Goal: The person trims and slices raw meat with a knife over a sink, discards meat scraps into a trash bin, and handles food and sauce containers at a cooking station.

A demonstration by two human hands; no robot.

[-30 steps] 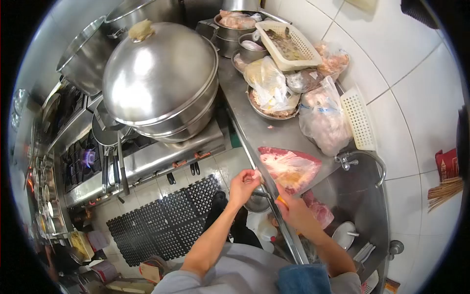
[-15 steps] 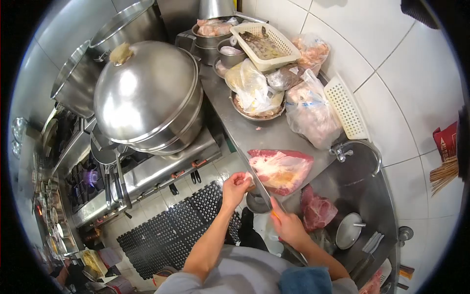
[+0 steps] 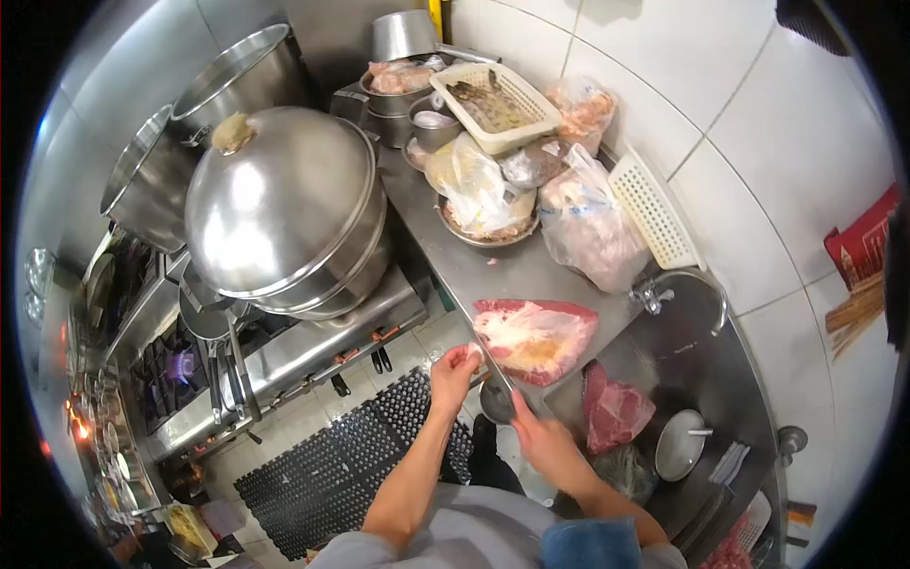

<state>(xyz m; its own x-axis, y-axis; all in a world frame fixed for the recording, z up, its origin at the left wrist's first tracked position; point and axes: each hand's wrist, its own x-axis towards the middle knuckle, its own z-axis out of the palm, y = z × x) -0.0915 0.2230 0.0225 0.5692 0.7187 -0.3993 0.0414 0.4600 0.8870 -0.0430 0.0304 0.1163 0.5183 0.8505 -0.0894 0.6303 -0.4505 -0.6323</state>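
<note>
On the metal bench [image 3: 493, 282], the big meat [image 3: 538, 339] lies longest side to side, just ahead of the left hand [image 3: 453, 381], pinching a pale bit [image 3: 475, 351], and the right hand [image 3: 550, 449], wrapped around a knife [image 3: 500, 371].

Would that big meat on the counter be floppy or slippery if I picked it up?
The big meat looks thick, so it's probably heavy. Its pale, fatty-looking top may feel slippery. No bone shows, so it might sag a bit when lifted.

White tiled wall [image 3: 654, 76], pale floor [image 3: 409, 353] (black perforated mat [image 3: 327, 474]).
</note>
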